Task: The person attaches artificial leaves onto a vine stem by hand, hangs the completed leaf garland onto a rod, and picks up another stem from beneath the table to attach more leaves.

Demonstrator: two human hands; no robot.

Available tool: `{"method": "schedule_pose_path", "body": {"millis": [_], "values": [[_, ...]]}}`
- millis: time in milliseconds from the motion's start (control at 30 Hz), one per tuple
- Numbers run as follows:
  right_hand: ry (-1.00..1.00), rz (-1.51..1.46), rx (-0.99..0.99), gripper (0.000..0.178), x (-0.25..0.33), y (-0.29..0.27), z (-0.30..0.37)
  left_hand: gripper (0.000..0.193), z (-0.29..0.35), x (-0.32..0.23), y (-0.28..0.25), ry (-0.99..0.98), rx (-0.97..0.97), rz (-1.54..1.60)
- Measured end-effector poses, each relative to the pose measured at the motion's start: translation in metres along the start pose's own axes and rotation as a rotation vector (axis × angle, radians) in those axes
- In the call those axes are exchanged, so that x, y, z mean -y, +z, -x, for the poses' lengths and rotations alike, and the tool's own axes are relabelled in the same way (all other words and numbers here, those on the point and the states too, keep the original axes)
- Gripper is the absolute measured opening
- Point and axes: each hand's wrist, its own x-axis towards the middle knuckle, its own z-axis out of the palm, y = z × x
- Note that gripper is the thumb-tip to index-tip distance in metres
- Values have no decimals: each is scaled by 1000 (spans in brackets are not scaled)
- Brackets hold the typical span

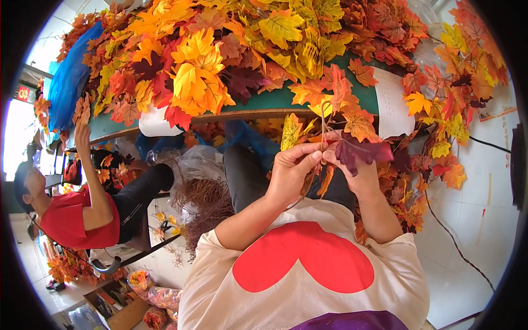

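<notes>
In front of my chest, both hands meet at a thin brown leaf stem (pixel 323 118) that loops up at the top and hangs down below. My left hand (pixel 292 169) pinches it between thumb and fingertips. My right hand (pixel 357 171) is closed at the same spot, its fingers partly hidden behind a dark purple artificial maple leaf (pixel 360 153). An orange artificial leaf (pixel 360 125) and a yellow-green one (pixel 290 132) stick out around the stem. Exactly where the fingertips touch each other is hard to make out.
Heaps of artificial autumn leaves (pixel 201 82) cover the green table (pixel 253 104), with paper sheets (pixel 393 102) at its edge. A leaf garland (pixel 451 126) hangs at right. Brown wiry stems (pixel 206 198) lie left of my lap. A person in red (pixel 77 220) sits at left; a cable (pixel 456 242) crosses the floor.
</notes>
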Motion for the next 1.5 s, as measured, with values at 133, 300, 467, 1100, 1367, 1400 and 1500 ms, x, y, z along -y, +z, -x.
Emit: {"method": "schedule_pose_path", "body": {"millis": [133,300,467,1100,1367,1400,1500], "values": [[179,-266,-16,33,-1,1,-8,23,0,5,3,5,-1,54],[88,-233,-6,24,-3,0,-20,24,5,6,0,-77,30,427],[30,-216,31,17,-10,-1,-25,18,14,-8,6,-389,26,618],[-142,57,-19,12,-9,-33,-30,16,35,-25,10,-200,-5,484],[-229,476,-338,16,-5,-79,-71,23,27,-35,8,14,-28,579],[-235,472,-331,16,-1,-75,-73,23,29,-38,8,23,-32,577],[-250,458,-252,16,5,-60,-79,24,41,-48,7,10,-29,666]]}}
